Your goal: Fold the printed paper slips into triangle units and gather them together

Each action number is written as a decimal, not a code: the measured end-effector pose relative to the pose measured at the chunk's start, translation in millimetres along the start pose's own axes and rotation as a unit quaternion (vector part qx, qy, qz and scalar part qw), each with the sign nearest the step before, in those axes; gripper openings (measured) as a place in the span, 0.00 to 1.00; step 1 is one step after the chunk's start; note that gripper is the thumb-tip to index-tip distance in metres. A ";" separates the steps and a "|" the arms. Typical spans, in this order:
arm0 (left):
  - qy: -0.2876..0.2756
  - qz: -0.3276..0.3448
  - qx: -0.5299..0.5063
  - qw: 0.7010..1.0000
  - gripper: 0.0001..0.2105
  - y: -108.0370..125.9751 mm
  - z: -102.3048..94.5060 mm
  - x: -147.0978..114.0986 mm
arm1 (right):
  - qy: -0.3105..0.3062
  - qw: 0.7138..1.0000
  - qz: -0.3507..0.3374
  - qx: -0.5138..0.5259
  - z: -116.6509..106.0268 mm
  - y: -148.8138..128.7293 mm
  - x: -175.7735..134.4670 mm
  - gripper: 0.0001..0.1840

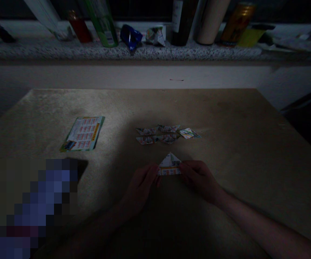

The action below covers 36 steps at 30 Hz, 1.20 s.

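Between my two hands is a small folded paper hat shape (171, 164), pointed at the top with a printed band along its lower edge. My left hand (144, 178) pinches its left corner. The right corner is gripped by my right hand (200, 177), thumb and fingers together. Just beyond the paper, several small folded paper boats (147, 140) lie in two short rows on the table. At the right end of the rows lies a paler, diamond-shaped paper boat (189, 133).
A stack of printed calendar sheets (84, 133) lies on the wooden table (233, 118) to the left. A pixelated blur covers the lower left corner. Along the granite windowsill (144, 54) stand a green bottle (104, 27), a dark bottle (181, 25), a can (236, 25) and crumpled wrappers (131, 37).
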State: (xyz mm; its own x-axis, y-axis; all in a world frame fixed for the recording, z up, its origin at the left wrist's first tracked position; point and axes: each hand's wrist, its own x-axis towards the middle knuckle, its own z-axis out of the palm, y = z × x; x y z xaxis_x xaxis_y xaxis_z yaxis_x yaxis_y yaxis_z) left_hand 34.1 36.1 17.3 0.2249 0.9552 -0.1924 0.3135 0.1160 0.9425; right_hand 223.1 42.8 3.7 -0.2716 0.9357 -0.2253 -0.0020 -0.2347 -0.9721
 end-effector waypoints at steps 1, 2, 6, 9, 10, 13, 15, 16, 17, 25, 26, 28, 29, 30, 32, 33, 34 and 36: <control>-0.002 -0.006 -0.019 1.000 0.21 -2.8 0.4 -0.1 | 0.003 1.000 -0.003 -0.005 0.1 -1.4 0.1 0.26; -0.005 -0.014 -0.035 0.999 0.20 -5.1 0.7 -0.2 | 0.007 1.000 -0.004 -0.009 0.1 -2.5 0.3 0.25; -0.025 -0.026 -0.027 0.999 0.18 -5.8 -0.6 -0.2 | 0.037 0.999 0.006 -0.001 -0.5 -2.2 1.9 0.25; -0.049 -0.011 0.013 0.999 0.18 -1.0 -2.1 0.1 | 0.055 0.998 0.015 0.037 -1.1 1.7 2.8 0.25; -0.048 -0.010 0.016 0.999 0.17 -0.2 -2.2 0.1 | 0.057 0.997 0.022 0.049 -1.3 3.1 3.0 0.25; -0.018 -0.022 -0.008 1.000 0.16 -2.8 -1.2 -0.3 | 0.052 0.996 0.038 0.061 -1.8 5.0 3.2 0.26; -0.005 -0.033 -0.035 0.999 0.15 -7.2 -0.4 -0.5 | 0.046 0.998 0.024 0.036 -1.3 3.2 2.8 0.26; -0.002 -0.039 -0.049 0.998 0.16 -9.2 -0.1 -0.4 | 0.048 0.999 0.011 0.010 -0.7 1.3 2.3 0.25; -0.001 -0.046 -0.063 0.997 0.17 -10.9 0.2 -0.3 | 0.053 0.998 -0.006 -0.023 0.1 -1.1 1.5 0.24; 0.035 -0.065 -0.096 0.993 0.18 -13.8 0.6 -0.1 | 0.085 0.981 -0.067 -0.161 6.8 -15.6 -6.1 0.21; 0.031 -0.061 -0.083 0.994 0.17 -14.5 0.3 -0.5 | 0.087 0.981 -0.069 -0.161 6.8 -15.4 -6.1 0.21; 0.022 -0.046 -0.053 0.997 0.15 -15.8 -0.5 -1.6 | 0.089 0.980 -0.072 -0.161 6.4 -14.7 -5.7 0.21; 0.018 -0.038 -0.038 0.998 0.15 -16.0 -0.9 -2.2 | 0.088 0.980 -0.072 -0.160 6.2 -14.5 -5.4 0.21; 0.016 -0.031 -0.026 0.999 0.15 -15.6 -1.1 -2.6 | 0.088 0.981 -0.072 -0.160 6.1 -14.4 -5.3 0.21; 0.013 -0.025 -0.006 1.000 0.15 -12.9 -1.3 -3.1 | 0.091 0.980 -0.074 -0.159 6.2 -14.7 -5.2 0.21; 0.015 -0.026 0.005 1.000 0.15 -10.8 -1.4 -3.0 | 0.096 0.980 -0.076 -0.157 6.3 -14.9 -5.3 0.21; 0.021 -0.029 0.019 0.999 0.15 -8.2 -1.5 -2.7 | 0.103 0.979 -0.077 -0.155 6.3 -14.9 -5.4 0.21; 0.032 -0.032 0.046 0.998 0.15 -2.6 -1.9 -1.7 | 0.113 0.980 -0.076 -0.146 6.1 -14.1 -5.6 0.22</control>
State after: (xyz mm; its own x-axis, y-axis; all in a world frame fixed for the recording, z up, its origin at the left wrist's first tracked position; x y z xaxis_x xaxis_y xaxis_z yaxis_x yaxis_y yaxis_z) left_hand 31.1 34.7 15.7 0.1423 0.9625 -0.2308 0.4102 0.1549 0.8987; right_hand 218.7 39.3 19.1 -0.0687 0.9962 -0.0528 0.2584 -0.0333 -0.9655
